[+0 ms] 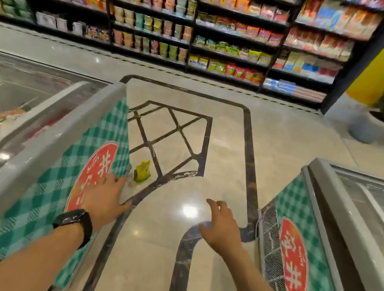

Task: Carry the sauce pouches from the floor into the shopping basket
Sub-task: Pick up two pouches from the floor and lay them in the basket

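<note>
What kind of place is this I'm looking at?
Most likely a supermarket aisle: tall shelves packed with bagged snacks, a glass-topped chest freezer on the left and another freezer on the right, and a yellow sauce pouch standing on the polished floor.

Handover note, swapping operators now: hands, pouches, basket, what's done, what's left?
Left hand: open, empty, stretched forward beside the left freezer.
Right hand: open, empty, over the floor.
One yellow-green sauce pouch stands upright on the floor by that freezer's corner, just ahead of the left hand, untouched.
Shopping basket: not in view.
Done: cannot tell.
Left: pick up this pouch and put it in the basket.
</note>
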Motion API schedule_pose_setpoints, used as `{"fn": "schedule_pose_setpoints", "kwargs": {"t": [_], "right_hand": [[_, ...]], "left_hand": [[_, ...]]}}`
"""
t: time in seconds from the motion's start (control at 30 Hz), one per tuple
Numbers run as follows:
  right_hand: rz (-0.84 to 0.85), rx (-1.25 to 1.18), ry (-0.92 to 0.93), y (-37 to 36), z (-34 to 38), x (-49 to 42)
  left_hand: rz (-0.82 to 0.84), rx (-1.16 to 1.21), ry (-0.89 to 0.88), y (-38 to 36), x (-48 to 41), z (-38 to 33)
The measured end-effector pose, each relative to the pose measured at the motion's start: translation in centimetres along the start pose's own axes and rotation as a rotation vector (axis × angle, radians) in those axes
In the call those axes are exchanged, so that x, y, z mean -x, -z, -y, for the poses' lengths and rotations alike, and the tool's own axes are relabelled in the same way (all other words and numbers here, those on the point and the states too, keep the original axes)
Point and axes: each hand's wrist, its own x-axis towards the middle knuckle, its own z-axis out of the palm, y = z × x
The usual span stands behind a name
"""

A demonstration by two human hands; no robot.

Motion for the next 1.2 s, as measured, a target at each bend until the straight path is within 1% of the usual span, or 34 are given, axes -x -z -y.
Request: {"fn": "schedule_pose_setpoints", "kwargs": {"t": [0.13, 0.3, 0.4, 0.5, 0.6, 0.7, 0.87, 0.97, 1.03, 1.1, 1.2], "right_hand": [[-0.023, -0.012, -0.08, 1.4, -0.5, -5.8], [-0.002, -0.029, -0.144, 1.8, -2.5, -13.9], [0.046, -0.029, -0.133, 0.5, -4.3, -20.3], [0.113, -0.061, -0.095, -2.8, -5.4, -28.2], [0.139, -0.158, -0.058, -9.3, -6.3, -37.3], [0.166, -0.197, -0.037, -18.6, -7.9, -46.1], [0.108, -0.083, 0.042, -35.4, -12.6, -61.3], [0.068, -0.012, 0.076, -43.8, -15.1, -68.9], [0.036, 0.04, 0.108, -48.3, -16.3, -72.8], [0.008, 0.089, 0.149, -51.4, -16.9, -76.0], [-0.023, 0.17, 0.24, -53.4, -17.1, -79.6]], "left_hand": [[0.046, 0.029, -0.046, 0.5, -8.3, -0.2], [0.117, -0.015, -0.068, -1.0, -17.4, -1.7], [0.179, -0.01, -0.042, -4.0, -22.3, -3.3], [0.215, 0.005, -0.01, -9.1, -27.5, -4.1], [0.22, -0.007, -0.024, -16.9, -35.3, -3.4], [0.218, 0.009, 0.006, -27.9, -43.3, -2.0], [0.126, -0.026, -0.013, -47.5, -55.1, 0.7], [0.068, 0.005, -0.031, -57.0, -61.0, 2.6], [0.023, 0.001, -0.073, -61.6, -64.1, 4.0], [-0.033, -0.083, -0.127, -64.4, -66.6, 5.5], [-0.217, -0.166, -0.18, -65.7, -69.3, 7.6]]}}
